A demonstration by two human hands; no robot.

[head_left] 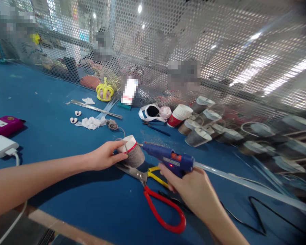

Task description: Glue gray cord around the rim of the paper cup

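Note:
Between the thumb and fingers of my left hand point(105, 156) is a small paper cup point(135, 157), tilted on its side, its lower part wrapped in grey yarn and its rim white with a red band. A strand of the yarn runs to a small grey ball of yarn point(113, 125). My right hand point(191, 185) grips a blue hot glue gun point(168, 156) with a red light on and a long clear glue stick in its back. Its nozzle points at the cup's side, close to or touching it. Scissors point(140, 177) with red and yellow handles lie below.
Several yarn-wrapped cups point(199, 136) and a stack of paper cups point(180, 115) stand to the right. White scraps point(91, 122), metal rods point(97, 109), a yellow crown-like piece point(105, 91) and a phone point(129, 91) lie farther back. A perforated screen point(153, 44) borders the blue table; a black cord point(257, 217) trails right.

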